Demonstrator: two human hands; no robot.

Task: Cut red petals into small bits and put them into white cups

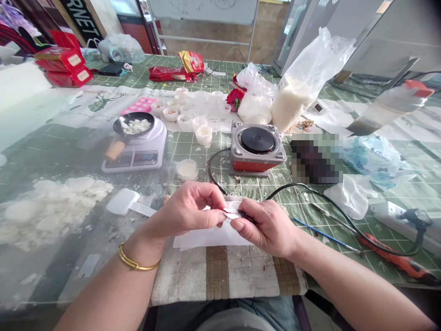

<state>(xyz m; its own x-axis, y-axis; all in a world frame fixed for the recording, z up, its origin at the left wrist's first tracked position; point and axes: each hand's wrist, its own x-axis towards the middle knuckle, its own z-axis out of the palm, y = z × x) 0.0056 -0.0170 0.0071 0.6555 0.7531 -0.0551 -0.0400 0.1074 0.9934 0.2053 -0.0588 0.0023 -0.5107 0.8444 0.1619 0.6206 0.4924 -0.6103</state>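
My left hand (195, 207), with a gold bangle on its wrist, is closed in a pinch; whatever is between its fingertips is too small to make out. My right hand (270, 225) is wrapped round the dark handle of a small knife. The knife's short pale blade (233, 214) points left and meets the left fingertips. Beneath both hands lies white paper (206, 238) on a brown-and-white striped cloth (217, 276). A white scoop (123, 202) rests just left of my left hand.
A hot plate (257, 163) with a black cable stands ahead. On the left, a white scale (151, 158) bears a small pan (119, 125) of white chunks. White flakes (51, 207), plastic cups (204, 134), a bag of white granules (292, 99) and orange-handled pliers (396, 259) lie around.
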